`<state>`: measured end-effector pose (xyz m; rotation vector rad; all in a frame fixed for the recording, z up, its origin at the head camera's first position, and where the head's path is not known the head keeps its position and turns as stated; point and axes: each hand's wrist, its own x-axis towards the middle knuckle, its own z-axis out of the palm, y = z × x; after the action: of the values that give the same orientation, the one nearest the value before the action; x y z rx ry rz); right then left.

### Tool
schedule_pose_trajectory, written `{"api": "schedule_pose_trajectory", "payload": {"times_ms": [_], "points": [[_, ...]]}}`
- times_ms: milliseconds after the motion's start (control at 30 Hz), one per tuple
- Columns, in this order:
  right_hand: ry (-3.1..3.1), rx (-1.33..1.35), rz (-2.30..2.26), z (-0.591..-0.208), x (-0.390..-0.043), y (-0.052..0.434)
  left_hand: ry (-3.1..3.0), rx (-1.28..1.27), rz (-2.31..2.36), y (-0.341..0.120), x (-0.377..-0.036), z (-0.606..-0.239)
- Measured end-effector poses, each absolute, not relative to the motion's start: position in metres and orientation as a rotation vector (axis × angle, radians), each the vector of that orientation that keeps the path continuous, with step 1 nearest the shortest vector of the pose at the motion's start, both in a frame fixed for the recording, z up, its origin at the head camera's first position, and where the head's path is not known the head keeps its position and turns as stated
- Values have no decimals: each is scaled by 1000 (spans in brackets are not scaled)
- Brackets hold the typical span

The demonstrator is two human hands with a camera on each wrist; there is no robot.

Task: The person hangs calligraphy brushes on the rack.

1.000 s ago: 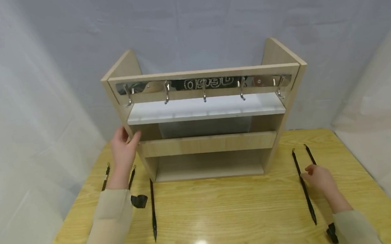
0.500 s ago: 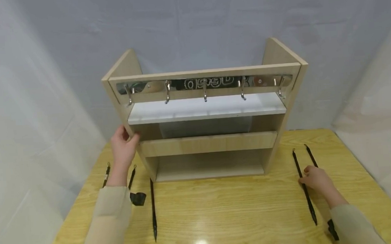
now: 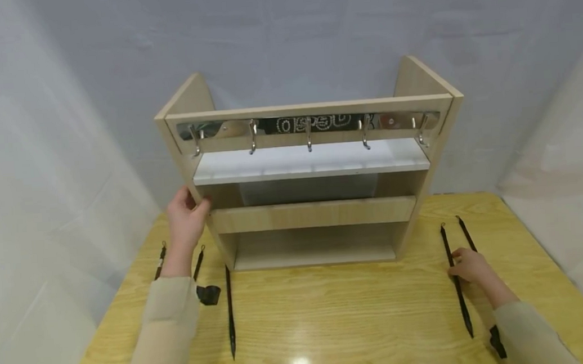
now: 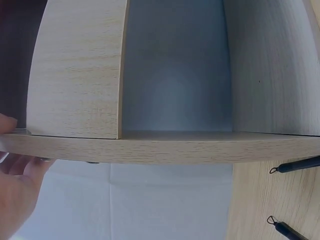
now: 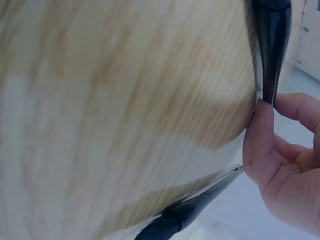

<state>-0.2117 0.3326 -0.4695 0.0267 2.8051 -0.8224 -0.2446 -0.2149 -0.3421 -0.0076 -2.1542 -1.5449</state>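
On the table stands a light wooden shelf rack (image 3: 311, 214) with a metal hook strip (image 3: 335, 122) across its top front. My left hand (image 3: 185, 223) grips the rack's left side panel, thumb on the inner side, also seen in the left wrist view. At the right, my right hand (image 3: 472, 271) pinches the handle of a dark calligraphy brush (image 3: 462, 305) between thumb and finger. This brush lies along the table, its pointed tip towards me and its hanging loop at the far end. In the right wrist view the pinched brush (image 5: 272, 45) shows at the upper right.
Another dark brush (image 3: 468, 234) lies right of the right hand, partly under the forearm. Left of the rack's front lies a brush (image 3: 231, 316). Two more, a brush (image 3: 199, 262) and a brush (image 3: 160, 261), are partly hidden by the left arm. White sheeting (image 3: 302, 40) hangs behind.
My right hand has come down onto the nearer brush and its fingers have closed on the handle. The brush has shifted slightly right. My left hand keeps its grip on the panel.
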Motion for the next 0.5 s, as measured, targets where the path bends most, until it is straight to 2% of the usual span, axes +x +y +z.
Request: {"api": "schedule_pose_trajectory", "payload": {"times_ms": [233, 500], "points": [[2748, 99, -1037, -465, -205, 331, -2166, -4, -1552, -210, -239, -338], [2909, 57, -1241, -431, -188, 316, -2140, -45, -1576, -203, -231, -330]]}}
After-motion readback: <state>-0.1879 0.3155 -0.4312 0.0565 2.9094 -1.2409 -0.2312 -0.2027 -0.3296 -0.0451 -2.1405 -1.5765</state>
